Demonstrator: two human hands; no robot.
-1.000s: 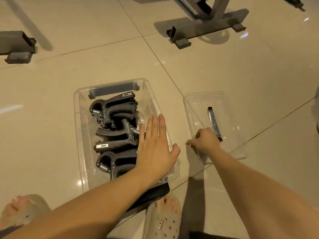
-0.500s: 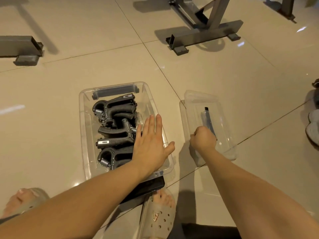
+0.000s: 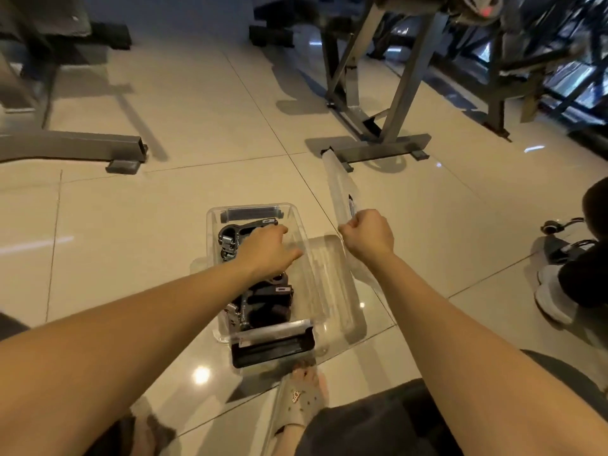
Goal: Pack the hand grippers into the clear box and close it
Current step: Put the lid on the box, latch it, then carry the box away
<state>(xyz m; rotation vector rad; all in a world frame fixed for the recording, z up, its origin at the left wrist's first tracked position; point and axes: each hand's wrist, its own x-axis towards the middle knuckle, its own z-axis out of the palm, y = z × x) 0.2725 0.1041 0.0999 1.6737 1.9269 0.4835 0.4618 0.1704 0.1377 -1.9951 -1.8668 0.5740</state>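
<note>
While the right hand (image 3: 368,236) clenches one edge of the clear lid (image 3: 339,189), tipped up on edge just right of the clear box (image 3: 209,232), the left hand (image 3: 268,253) lies palm-down, fingers loosely extended, on the black hand grippers (image 3: 263,301) inside. Bare tile floor (image 3: 131,232) opens left of and beyond the box rim up to the grey frame feet (image 3: 378,153), and a sandalled foot (image 3: 301,399) sits just beside its near latch (image 3: 273,350). Small pale labels on the grippers are too blurred to read.
</note>
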